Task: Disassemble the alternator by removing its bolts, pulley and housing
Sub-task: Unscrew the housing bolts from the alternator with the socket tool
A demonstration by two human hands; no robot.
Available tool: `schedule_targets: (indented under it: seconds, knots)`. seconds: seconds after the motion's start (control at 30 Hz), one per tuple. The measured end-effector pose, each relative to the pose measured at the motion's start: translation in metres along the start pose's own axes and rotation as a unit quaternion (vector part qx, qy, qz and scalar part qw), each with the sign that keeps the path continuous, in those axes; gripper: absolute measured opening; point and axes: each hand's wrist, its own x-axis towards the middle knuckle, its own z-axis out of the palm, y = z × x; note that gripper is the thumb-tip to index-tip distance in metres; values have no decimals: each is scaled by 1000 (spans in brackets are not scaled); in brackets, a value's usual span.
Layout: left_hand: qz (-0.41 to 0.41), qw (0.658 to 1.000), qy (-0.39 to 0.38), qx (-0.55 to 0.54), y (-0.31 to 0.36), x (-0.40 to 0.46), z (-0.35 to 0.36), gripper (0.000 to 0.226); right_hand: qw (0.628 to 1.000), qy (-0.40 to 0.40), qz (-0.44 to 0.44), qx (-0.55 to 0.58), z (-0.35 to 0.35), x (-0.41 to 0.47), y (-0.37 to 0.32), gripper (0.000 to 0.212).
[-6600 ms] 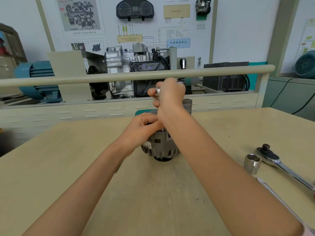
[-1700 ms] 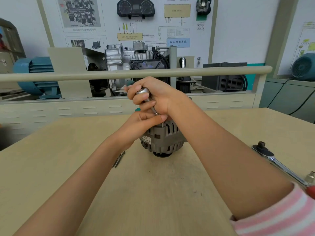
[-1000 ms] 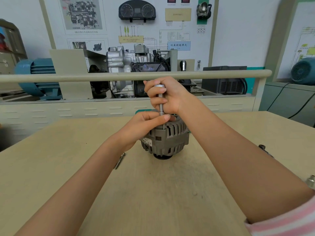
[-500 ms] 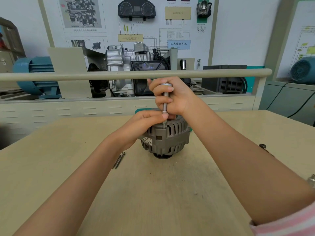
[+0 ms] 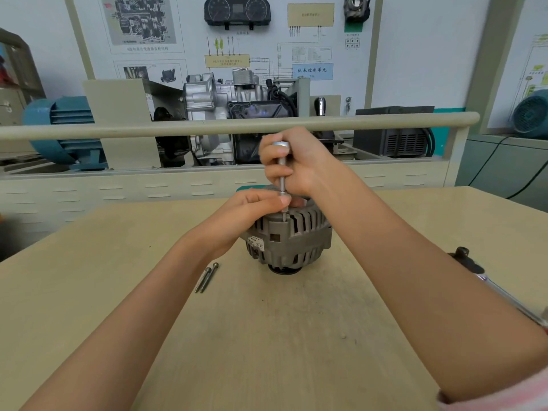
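Note:
A grey finned alternator (image 5: pixel 292 241) stands upright in the middle of the wooden table (image 5: pixel 267 336). My right hand (image 5: pixel 299 164) grips a slim metal driver tool (image 5: pixel 281 173) held vertically, its tip down at the top edge of the housing. My left hand (image 5: pixel 252 212) rests on the alternator's top left, fingertips pinching the tool's lower shaft. Two long loose bolts (image 5: pixel 207 277) lie side by side on the table left of the alternator. The alternator's top face is mostly hidden by my hands.
A ratchet wrench (image 5: pixel 486 280) lies at the table's right edge, partly behind my right forearm. A beige rail (image 5: pixel 118 130) runs across behind the table, with an engine display (image 5: pixel 234 111) and blue motors beyond it.
The tool went from tilted left to upright and shifted slightly right. My right hand regripped it; my left hand stayed at its lower shaft. The camera view shifted, hiding the socket on the right.

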Motion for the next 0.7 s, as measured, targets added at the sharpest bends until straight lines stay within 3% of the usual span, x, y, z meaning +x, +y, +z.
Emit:
schedule_targets:
  seconds: [0.13,0.23,0.33,0.4,0.43,0.57,0.7]
  knots:
    - [12,1000,-9,-10,0,0,-1,26,994,-77,70,-12,-1,1,-1,27]
    - [24,1000,-5,-4,0,-1,0,23,997,-63,54,5,0,-5,-1,24]
    - [26,1000,-3,-5,0,-1,0,20,988,106,-111,-6,11,-7,14,22]
    - [27,1000,3,5,0,-1,0,22,936,236,-262,4,17,-5,24,22]
    - [25,1000,8,10,0,-1,0,25,922,259,-289,13,19,-3,27,23]
    - [11,999,32,15,0,1,3,19,961,211,-176,-28,16,-6,16,25]
    - [-3,1000,16,6,2,1,3,25,999,25,23,-15,3,2,2,29]
